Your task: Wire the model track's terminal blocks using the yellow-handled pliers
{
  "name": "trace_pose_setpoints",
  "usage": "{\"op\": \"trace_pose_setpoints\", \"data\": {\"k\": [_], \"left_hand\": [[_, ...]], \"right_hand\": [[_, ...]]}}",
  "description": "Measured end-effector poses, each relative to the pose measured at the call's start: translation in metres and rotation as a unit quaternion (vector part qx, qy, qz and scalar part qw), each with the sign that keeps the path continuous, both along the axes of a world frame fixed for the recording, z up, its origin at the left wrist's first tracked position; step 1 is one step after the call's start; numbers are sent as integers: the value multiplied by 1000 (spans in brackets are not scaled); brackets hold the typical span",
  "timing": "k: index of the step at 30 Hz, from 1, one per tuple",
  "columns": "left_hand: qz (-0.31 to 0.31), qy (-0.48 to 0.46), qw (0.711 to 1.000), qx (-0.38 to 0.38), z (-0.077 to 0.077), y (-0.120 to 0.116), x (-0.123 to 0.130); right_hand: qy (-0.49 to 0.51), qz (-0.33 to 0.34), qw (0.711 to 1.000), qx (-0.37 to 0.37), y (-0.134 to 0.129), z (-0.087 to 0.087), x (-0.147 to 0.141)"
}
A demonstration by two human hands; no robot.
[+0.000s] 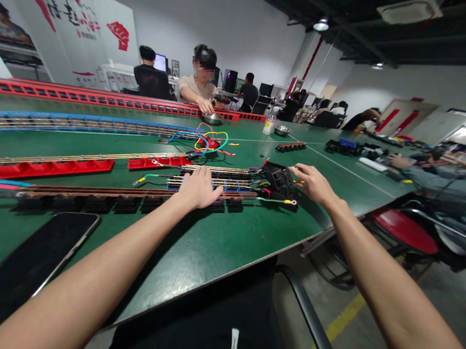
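Note:
My left hand (199, 189) lies across a bundle of copper-coloured busbars (149, 192) set in black and blue plastic holders. Its fingers are stretched over the strips and the thumb points right. At the bundle's right end stands a black plastic end piece (278, 179), tilted, with coloured wires running into it. My right hand (313, 183) is at the right side of this end piece, fingers apart, fingertips at its edge; whether they press on it is hard to see. A green wire with a yellow sleeve and ring terminal (293, 202) sticks out in front of it.
A phone (46, 259) lies at the left on the green table (206, 246). Behind are red holders (55, 167), a blue rail (91, 121) and a red rail (110, 101). Across the table a person (199, 85) reaches to a metal bowl (212, 118). A bottle (269, 124) stands nearby.

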State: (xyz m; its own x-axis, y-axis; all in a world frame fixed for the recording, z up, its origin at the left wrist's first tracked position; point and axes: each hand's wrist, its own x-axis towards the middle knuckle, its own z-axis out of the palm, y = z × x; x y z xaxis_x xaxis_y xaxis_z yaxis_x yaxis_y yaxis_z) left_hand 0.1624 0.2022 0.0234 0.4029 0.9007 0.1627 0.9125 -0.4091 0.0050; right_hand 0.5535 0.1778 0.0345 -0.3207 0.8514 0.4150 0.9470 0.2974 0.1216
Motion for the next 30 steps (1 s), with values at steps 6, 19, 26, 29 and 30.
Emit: {"op": "trace_pose_setpoints", "data": {"k": [6,19,26,29,30], "left_hand": [[-1,-1,1000,8,-2,0,0],[0,-4,1000,6,-2,-1,0],[1,5,1000,11,-1,-2,0],[0,6,1000,12,-2,-2,0],[-1,5,1000,13,-2,-1,0]], "right_hand": [[-9,49,998,27,5,-9,10],[-89,44,994,35,-9,12,-4],[-130,4,991,16,-7,12,-6],[-118,21,993,7,-3,12,-1],[-113,23,993,2,-2,12,-1]]}}
